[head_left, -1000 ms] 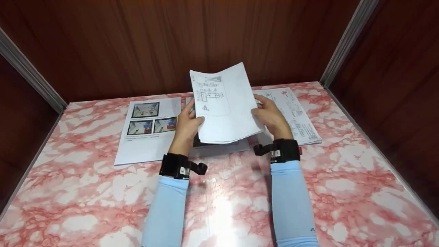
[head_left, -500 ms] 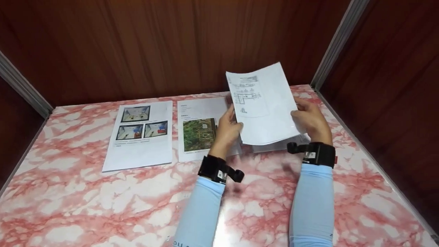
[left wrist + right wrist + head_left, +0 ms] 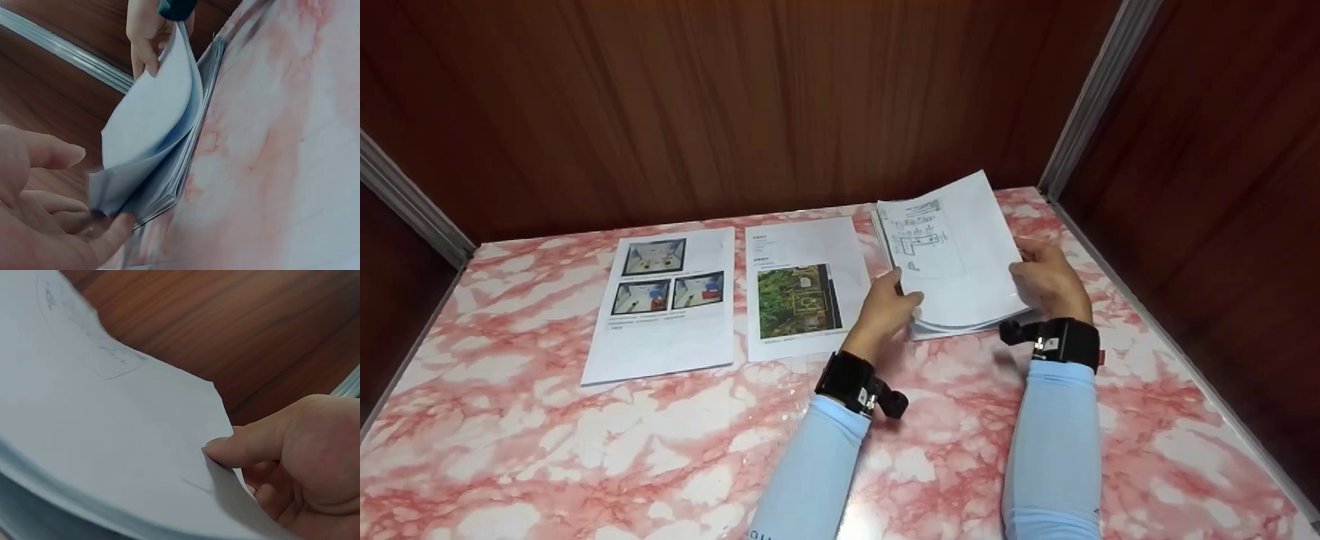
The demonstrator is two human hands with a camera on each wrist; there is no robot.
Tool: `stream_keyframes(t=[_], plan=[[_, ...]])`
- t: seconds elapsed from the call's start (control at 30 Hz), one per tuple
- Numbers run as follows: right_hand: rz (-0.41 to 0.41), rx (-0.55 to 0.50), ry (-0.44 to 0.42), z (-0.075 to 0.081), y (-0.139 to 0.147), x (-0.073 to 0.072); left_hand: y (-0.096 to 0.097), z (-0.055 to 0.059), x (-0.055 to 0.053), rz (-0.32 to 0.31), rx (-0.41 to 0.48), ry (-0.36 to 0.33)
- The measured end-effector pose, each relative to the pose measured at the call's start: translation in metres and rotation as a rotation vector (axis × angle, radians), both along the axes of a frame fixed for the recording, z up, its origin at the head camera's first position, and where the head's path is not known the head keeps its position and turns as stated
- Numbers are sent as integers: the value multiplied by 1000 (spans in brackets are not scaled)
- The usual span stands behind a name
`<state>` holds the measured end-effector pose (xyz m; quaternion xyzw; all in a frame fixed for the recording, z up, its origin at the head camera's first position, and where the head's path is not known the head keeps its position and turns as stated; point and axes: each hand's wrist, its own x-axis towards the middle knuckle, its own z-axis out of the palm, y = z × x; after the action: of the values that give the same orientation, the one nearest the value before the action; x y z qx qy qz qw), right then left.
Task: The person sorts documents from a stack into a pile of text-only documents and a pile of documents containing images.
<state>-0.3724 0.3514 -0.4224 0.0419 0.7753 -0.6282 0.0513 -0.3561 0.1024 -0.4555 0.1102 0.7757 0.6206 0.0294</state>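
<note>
Printed sheets (image 3: 971, 289), with a line drawing at their upper left, bow upward over a paper stack (image 3: 205, 90) at the right of the table. The right hand (image 3: 1054, 281) pinches their right edge, thumb on top and fingers beneath, as the right wrist view shows at the paper (image 3: 129, 433). At the left edge, the left hand (image 3: 885, 311) has its thumb and fingers spread apart. In the left wrist view the left hand (image 3: 50, 214) is beside the sheets' near end, its grip loose; whether a fingertip touches is unclear.
A stack of printed pages with three photos (image 3: 660, 345) lies at the left. Beside it, in the middle, is a page with a green aerial picture (image 3: 802, 300). Brown wood-grain panels (image 3: 780, 112) enclose the back and sides of the red-and-white marbled table (image 3: 607, 457).
Both hands have carried the sheets rightward, then lowered them onto the right-hand stack. The middle page has come into full view. The left hand's fingers have loosened from the sheets.
</note>
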Motion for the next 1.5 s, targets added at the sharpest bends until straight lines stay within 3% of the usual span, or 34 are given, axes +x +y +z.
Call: stream_keyframes(t=[0.2, 0.37, 0.63, 0.8, 1.23, 1.5], plan=[[-30, 150, -25, -4, 1, 1, 1, 5, 6, 2, -170, -38], [-41, 312, -26, -16, 7, -7, -1, 6, 9, 28, -243, -98], [-84, 413, -10, -26, 9, -10, 0, 5, 7, 18, -227, -112], [-61, 528, 51, -26, 10, -13, 0, 4, 7, 14, -209, -97], [-37, 589, 24, -27, 12, -12, -1, 1, 7, 21, -193, -92], [-43, 525, -96, -19, 9, -9, -3, 1, 7, 11, -172, -74]])
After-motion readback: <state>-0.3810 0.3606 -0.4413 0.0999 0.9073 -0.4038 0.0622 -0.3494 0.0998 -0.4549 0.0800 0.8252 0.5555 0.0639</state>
